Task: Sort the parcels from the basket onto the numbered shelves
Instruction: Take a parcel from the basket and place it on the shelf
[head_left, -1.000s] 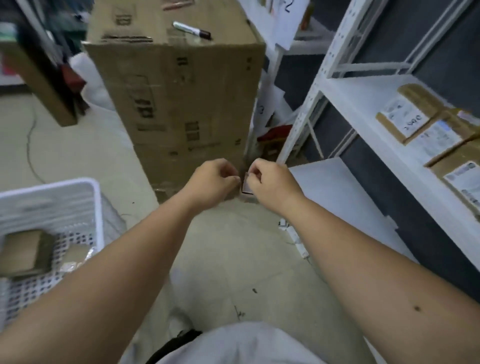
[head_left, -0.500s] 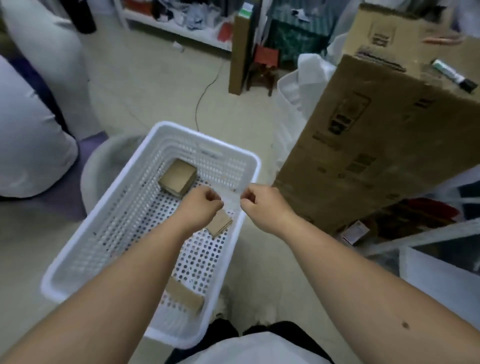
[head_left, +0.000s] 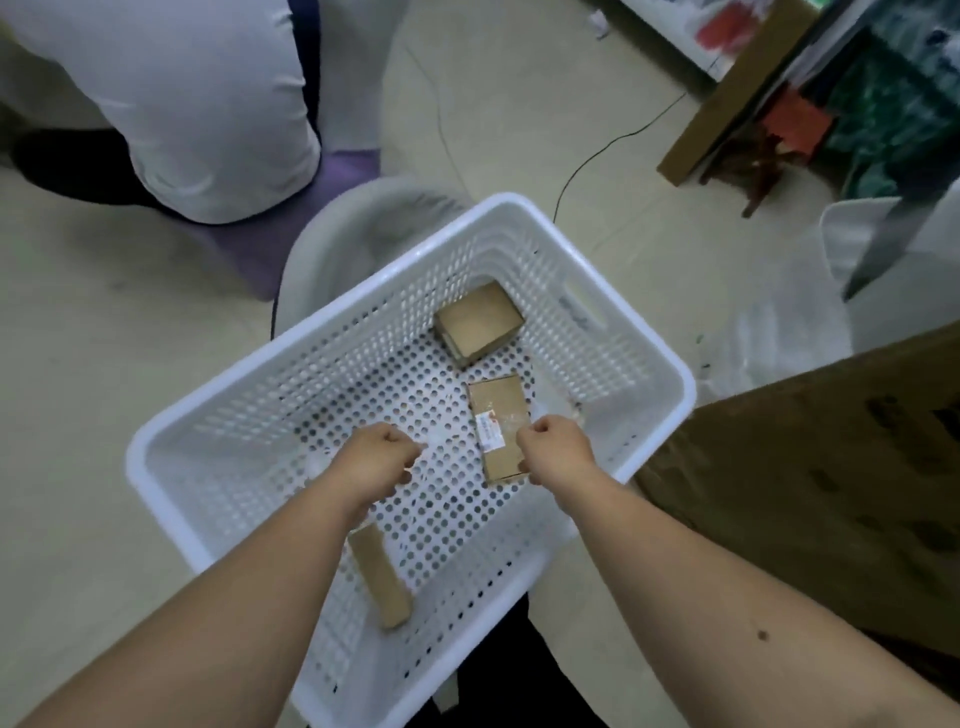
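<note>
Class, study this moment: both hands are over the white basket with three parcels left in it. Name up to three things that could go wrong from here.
1. The labelled flat brown cardboard parcel lies partly under the right hand; a hasty grab may cover its white label and lead to a misread shelf number.
2. The narrow brown cardboard parcel is half hidden beneath the left forearm, so it could be overlooked.
3. The white perforated plastic basket seems to sit on a rounded grey support; leaning on its rim might tip it.

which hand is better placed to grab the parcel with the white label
Right, probably. The right hand hangs curled and holding nothing at the near edge of the labelled parcel in the white basket. The left hand, also curled, sits farther left over bare basket floor.
</note>
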